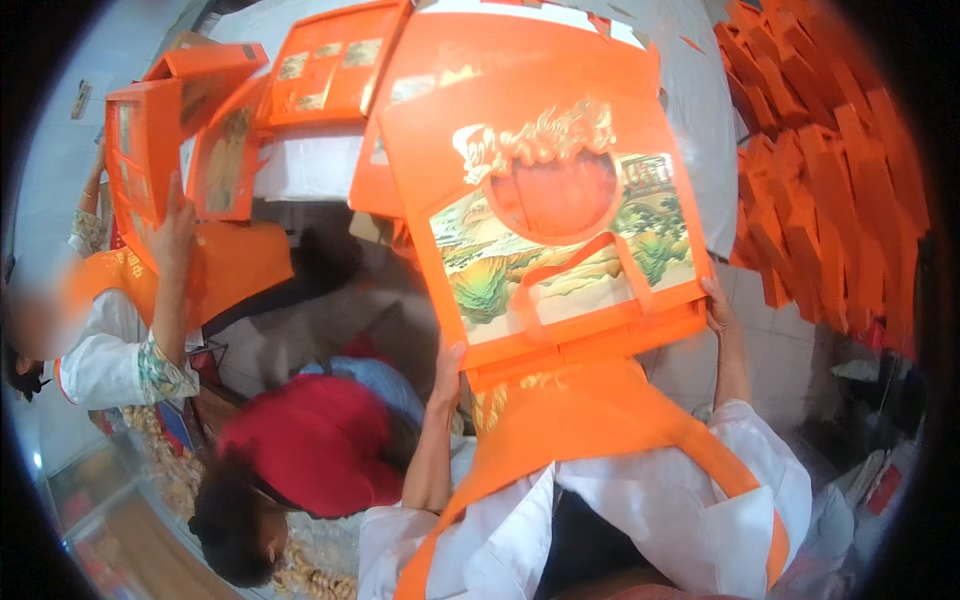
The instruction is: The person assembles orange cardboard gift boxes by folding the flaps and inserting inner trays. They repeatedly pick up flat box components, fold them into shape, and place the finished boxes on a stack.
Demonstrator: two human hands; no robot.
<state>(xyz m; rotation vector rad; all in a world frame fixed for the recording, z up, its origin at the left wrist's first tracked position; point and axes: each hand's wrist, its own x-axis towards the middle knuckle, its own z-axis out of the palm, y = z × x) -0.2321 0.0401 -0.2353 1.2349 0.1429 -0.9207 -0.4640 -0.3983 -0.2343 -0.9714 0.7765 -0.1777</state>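
Note:
Held up in front of me is an orange gift box (590, 330) with a rounded cut-out window, a printed green landscape and an orange ribbon handle. My left hand (452, 370) grips its lower left edge. At its lower right edge, my right hand (717, 306) closes on the side. Part of the fingers of both hands is hidden by the box. Its upper part slants away over a table with a white covering (700, 150). Just below it hangs my orange apron (590, 415).
Orange boxes (325, 62) lie at the far left of the table. A co-worker (115, 345) on the left holds an orange box (143, 150). Close by my left arm, a person in red (310, 440) bends low. Stacked orange boxes (830, 190) fill the right side.

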